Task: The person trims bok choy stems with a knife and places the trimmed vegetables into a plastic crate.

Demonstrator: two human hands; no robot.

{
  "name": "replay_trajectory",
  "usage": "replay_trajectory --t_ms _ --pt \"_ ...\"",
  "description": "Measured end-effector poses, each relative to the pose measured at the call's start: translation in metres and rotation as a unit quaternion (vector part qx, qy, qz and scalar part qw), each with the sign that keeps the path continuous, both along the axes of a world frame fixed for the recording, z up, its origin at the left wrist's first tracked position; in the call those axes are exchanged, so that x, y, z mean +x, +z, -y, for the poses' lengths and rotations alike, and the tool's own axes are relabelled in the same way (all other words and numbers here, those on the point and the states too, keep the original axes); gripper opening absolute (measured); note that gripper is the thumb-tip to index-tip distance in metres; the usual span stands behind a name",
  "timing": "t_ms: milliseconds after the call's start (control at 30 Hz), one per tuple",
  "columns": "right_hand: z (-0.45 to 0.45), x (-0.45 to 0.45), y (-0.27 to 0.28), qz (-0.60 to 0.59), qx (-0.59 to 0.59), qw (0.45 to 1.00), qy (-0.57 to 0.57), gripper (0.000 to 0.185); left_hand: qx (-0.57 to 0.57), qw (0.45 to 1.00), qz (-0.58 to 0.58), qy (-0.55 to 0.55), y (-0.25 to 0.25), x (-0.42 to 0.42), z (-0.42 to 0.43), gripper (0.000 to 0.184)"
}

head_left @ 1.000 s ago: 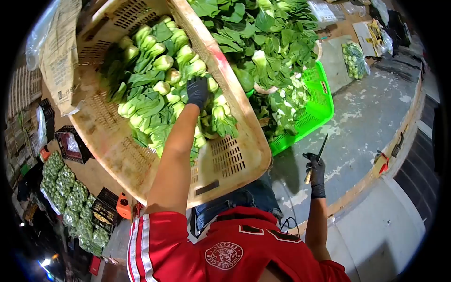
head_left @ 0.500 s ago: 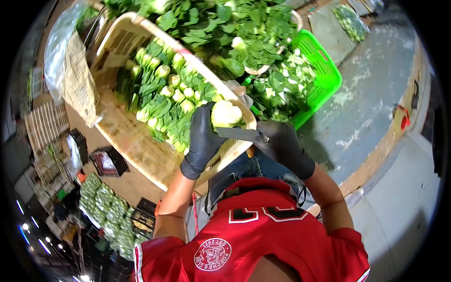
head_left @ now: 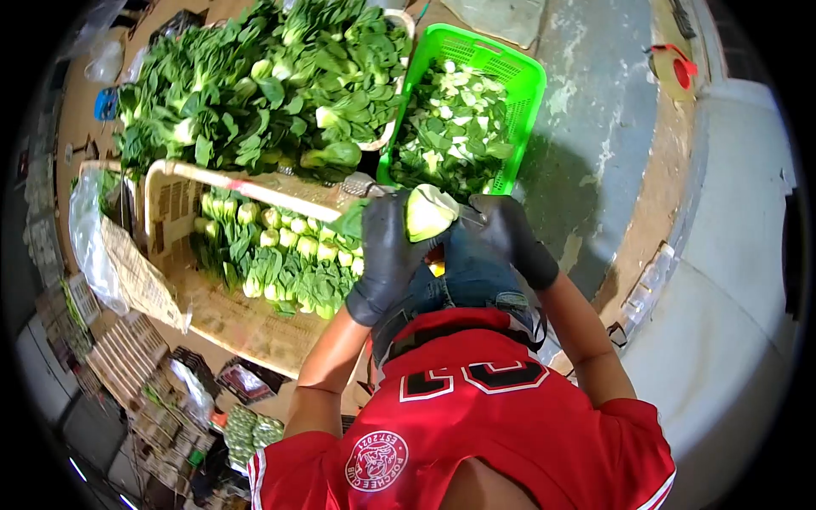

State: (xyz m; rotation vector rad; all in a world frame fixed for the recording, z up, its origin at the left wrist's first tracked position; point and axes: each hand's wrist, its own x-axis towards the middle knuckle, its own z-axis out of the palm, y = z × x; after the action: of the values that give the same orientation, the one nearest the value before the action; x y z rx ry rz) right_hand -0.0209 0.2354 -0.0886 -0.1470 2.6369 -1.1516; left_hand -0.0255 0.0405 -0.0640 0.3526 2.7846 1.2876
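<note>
My left hand [head_left: 387,251], in a black glove, is closed around a bok choy [head_left: 427,214], its pale cut base facing my right hand. My gloved right hand [head_left: 517,242] grips a knife [head_left: 473,216], whose blade shows only as a narrow strip beside the base. Both hands are in front of my lap, near the right end of the beige crate [head_left: 242,182]. Inside that crate, rows of bok choy [head_left: 293,242] lie with pale bases showing. Beyond my hands, the bright green basket [head_left: 529,89] contains loose leaves and white trimmings [head_left: 459,115].
A big heap of leafy bok choy [head_left: 255,85] rises behind the beige crate. Clear plastic and brown paper [head_left: 140,263] hang over the crate's left end. Dark crates and bagged greens [head_left: 246,433] stand at lower left. A red-and-tan tape roll [head_left: 676,72] is at upper right.
The view has swung, bringing more of the leafy heap and green basket into sight. The bok choy and knife have moved from over the crate's corner toward the green basket, still held.
</note>
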Motion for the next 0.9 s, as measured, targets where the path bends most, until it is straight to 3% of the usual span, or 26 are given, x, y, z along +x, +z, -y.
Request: replay_trajectory --t_ms 67,267,333,367,433,467,500,533,600,633,733,800,867,900 --pt "-0.011 0.008 -0.02 0.069 0.035 0.997 -0.026 0.024 0.004 0.999 0.041 -0.018 -0.024 -0.001 -0.013 0.067" --pt "-0.027 0.022 -0.075 0.176 -0.02 0.982 -0.061 0.019 0.04 0.996 0.05 -0.061 -0.056 -0.004 -0.025 0.063" --pt "-0.037 0.025 -0.099 0.245 -0.119 0.943 -0.191 0.019 0.057 0.995 0.047 -0.072 -0.064 -0.007 -0.025 0.063" --pt "-0.047 0.026 -0.109 0.276 -0.168 0.912 -0.252 0.018 0.112 0.985 0.097 -0.089 -0.059 -0.009 -0.023 0.065" --pt "-0.096 0.037 -0.12 0.234 -0.162 0.933 -0.218 0.019 0.135 0.978 0.114 -0.114 -0.033 -0.013 -0.024 0.072" --pt "-0.103 0.026 -0.115 0.248 0.062 0.955 -0.15 0.02 0.142 0.976 0.11 -0.122 -0.029 -0.019 -0.025 0.075" --pt "-0.106 0.022 -0.113 0.233 0.017 0.957 -0.173 0.023 0.224 0.955 0.169 -0.095 -0.036 -0.022 -0.025 0.069" --pt "-0.11 0.02 -0.11 0.219 -0.029 0.955 -0.198 0.027 0.212 0.947 0.226 -0.09 -0.04 -0.025 -0.026 0.07" --pt "-0.079 -0.005 -0.075 0.122 -0.283 0.93 -0.202 0.025 0.258 0.934 0.23 -0.092 -0.039 -0.029 -0.029 0.075" --pt "-0.076 -0.014 -0.069 0.168 -0.309 0.917 -0.187 0.028 0.274 0.922 0.249 -0.109 -0.041 -0.03 -0.028 0.079" --pt "-0.049 -0.037 -0.039 0.036 -0.306 0.951 -0.007 0.035 0.294 0.909 0.29 -0.062 -0.069 -0.024 -0.024 0.076" --pt "-0.034 -0.049 0.001 0.177 -0.419 0.889 -0.051 0.038 0.344 0.884 0.312 -0.059 -0.055 -0.035 -0.016 0.066" --pt "-0.027 -0.06 0.025 0.303 -0.376 0.875 -0.022 0.038 0.256 0.889 0.364 -0.106 -0.04 -0.047 0.001 0.067" --pt "-0.023 -0.062 0.025 0.3 -0.372 0.878 -0.004 0.039 0.25 0.896 0.339 -0.144 -0.037 -0.047 0.01 0.066"
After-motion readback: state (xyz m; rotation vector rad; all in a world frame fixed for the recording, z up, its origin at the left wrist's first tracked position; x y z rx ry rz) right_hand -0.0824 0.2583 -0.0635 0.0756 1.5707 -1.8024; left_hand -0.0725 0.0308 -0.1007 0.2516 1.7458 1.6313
